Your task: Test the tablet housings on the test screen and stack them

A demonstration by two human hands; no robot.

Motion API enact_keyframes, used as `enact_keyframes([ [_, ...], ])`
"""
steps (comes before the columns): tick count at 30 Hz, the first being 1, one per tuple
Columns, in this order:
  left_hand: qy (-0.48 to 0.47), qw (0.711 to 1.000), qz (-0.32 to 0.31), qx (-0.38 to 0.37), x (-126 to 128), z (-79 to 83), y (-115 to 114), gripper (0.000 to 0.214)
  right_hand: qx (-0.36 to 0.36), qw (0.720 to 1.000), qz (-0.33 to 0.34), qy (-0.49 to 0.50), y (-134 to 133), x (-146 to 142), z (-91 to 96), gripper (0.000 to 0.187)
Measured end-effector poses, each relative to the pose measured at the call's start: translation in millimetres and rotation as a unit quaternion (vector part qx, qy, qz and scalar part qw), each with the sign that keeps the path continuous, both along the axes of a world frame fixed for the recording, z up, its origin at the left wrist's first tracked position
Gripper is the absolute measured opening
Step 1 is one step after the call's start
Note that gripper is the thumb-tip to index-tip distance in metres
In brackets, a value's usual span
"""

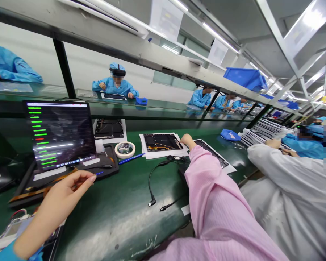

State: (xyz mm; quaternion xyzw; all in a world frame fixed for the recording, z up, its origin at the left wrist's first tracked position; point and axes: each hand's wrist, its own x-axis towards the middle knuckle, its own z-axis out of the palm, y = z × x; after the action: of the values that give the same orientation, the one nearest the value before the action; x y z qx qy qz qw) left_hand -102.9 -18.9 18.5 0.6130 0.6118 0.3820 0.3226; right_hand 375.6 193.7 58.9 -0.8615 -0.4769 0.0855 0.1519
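Only left hand [62,195] visibly pinching thin blue-tipped tool [98,173]; right hand [188,140] mostly hidden, grip unclear.

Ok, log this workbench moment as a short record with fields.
left hand: pinches a slim blue pen
right hand: pink sleeve, beside an open tablet housing on a white sheet
nearby: lit tablet screen, tape roll, black cable
surface: green workbench
others: co-worker in white, stacked tablet panels, blue bin
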Motion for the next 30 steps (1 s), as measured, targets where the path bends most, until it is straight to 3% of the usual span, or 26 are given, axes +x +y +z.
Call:
enact_keyframes([
  [8, 0.011, 1.000, -0.006, -0.009, 0.0, -1.2, 2.6, 0.050, -0.070, 0.996, 0.011, -0.048, 0.2, 1.2, -8.4, 0.035],
  [14, 0.029, 0.999, -0.007, -0.042, 0.3, 3.2, 0.7, 0.055, -0.041, 0.998, 0.050, -0.024, -13.8, 5.4, -10.3, 0.031],
  [21, 0.028, 0.998, 0.013, -0.060, 2.9, 9.4, 1.3, 0.051, -0.009, 0.993, 0.018, 0.118, -20.6, 12.7, -5.2, 0.035],
  [26, 0.010, 0.998, 0.026, -0.055, 5.4, 13.6, -0.1, 0.048, -0.018, 0.969, -0.005, 0.246, -22.5, 6.2, -7.5, 0.033],
  [30, 0.011, 0.999, 0.019, -0.044, 4.3, 13.2, -1.2, 0.046, 0.011, 0.953, -0.017, 0.302, -22.1, -1.3, 3.3, 0.034],
])
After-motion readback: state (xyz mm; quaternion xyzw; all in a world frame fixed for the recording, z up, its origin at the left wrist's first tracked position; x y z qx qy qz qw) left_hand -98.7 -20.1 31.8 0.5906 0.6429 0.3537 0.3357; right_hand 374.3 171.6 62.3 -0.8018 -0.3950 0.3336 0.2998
